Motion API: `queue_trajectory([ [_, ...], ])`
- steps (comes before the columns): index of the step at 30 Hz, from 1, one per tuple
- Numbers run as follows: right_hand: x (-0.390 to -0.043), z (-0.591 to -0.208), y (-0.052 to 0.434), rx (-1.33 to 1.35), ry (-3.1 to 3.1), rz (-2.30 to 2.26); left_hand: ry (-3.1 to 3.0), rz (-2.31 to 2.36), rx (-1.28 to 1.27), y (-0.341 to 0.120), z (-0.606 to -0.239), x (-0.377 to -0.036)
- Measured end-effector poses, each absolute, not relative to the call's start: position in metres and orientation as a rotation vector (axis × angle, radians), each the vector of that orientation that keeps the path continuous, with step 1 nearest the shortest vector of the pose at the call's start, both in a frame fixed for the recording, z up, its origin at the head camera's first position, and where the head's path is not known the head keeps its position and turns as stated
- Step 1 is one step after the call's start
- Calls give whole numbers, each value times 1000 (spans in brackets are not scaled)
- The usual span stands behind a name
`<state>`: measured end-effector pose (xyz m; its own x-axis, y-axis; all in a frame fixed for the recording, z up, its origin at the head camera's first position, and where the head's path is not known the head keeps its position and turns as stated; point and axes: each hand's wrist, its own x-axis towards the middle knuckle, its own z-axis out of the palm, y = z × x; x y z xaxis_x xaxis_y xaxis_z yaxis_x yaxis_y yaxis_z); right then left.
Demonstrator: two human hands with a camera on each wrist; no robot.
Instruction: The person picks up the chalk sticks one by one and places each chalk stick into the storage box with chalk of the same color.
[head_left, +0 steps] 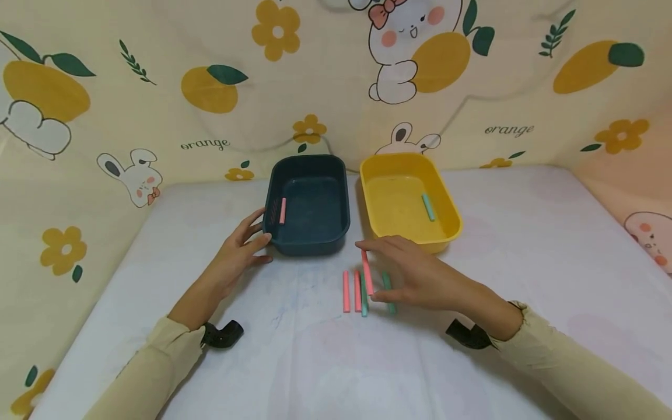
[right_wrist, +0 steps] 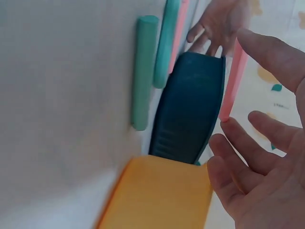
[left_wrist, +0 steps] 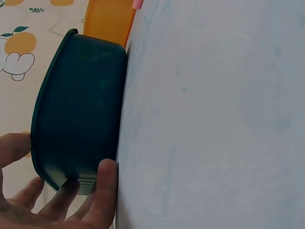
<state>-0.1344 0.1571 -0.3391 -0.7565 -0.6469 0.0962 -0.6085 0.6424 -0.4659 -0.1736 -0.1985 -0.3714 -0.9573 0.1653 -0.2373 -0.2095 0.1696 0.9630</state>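
Note:
My right hand (head_left: 415,274) holds a pink chalk stick (head_left: 367,273) by its two ends, between thumb and a fingertip, above the table. In the right wrist view the same pink chalk (right_wrist: 233,81) stands out from the other fingers. Below that hand lie two more pink sticks (head_left: 346,291) and two green chalk sticks (head_left: 388,291), partly covered by the hand. My left hand (head_left: 236,256) touches the near left corner of a dark blue bin (head_left: 310,248) with spread fingers. One pink chalk (head_left: 282,210) lies inside this bin.
To the right of the dark bin stands a yellow bin (head_left: 451,233), with one green chalk (head_left: 428,207) in it. Both stand on a white-covered table (head_left: 294,361) against a patterned cloth backdrop (head_left: 336,76). Faint blue marks show on the cover.

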Motion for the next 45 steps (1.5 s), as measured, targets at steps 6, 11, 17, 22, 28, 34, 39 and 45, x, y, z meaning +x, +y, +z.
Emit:
queue_trajectory([
  [6, -141, -330, 149, -1157, 2761, -714, 2153, 1859, -15, -200, -370, -174],
  [11, -148, -324, 143, -1188, 2749, -694, 2145, 1847, -11, -200, -372, -175],
  [17, -155, -317, 136, -1181, 2731, -711, 2146, 1839, -21, -200, -373, -175],
  [22, -161, -311, 130, -1139, 2722, -727, 2148, 1834, -28, -199, -371, -174],
  [28, -167, -309, 124, -1111, 2695, -743, 2146, 1834, -42, -198, -371, -174],
  [34, -173, -307, 119, -1087, 2695, -727, 2168, 1814, -68, -196, -373, -175],
  [39, -177, -305, 116, -1065, 2708, -700, 2163, 1813, -85, -194, -370, -174],
  [45, -183, -302, 111, -1055, 2724, -666, 2164, 1809, -88, -196, -369, -173],
])
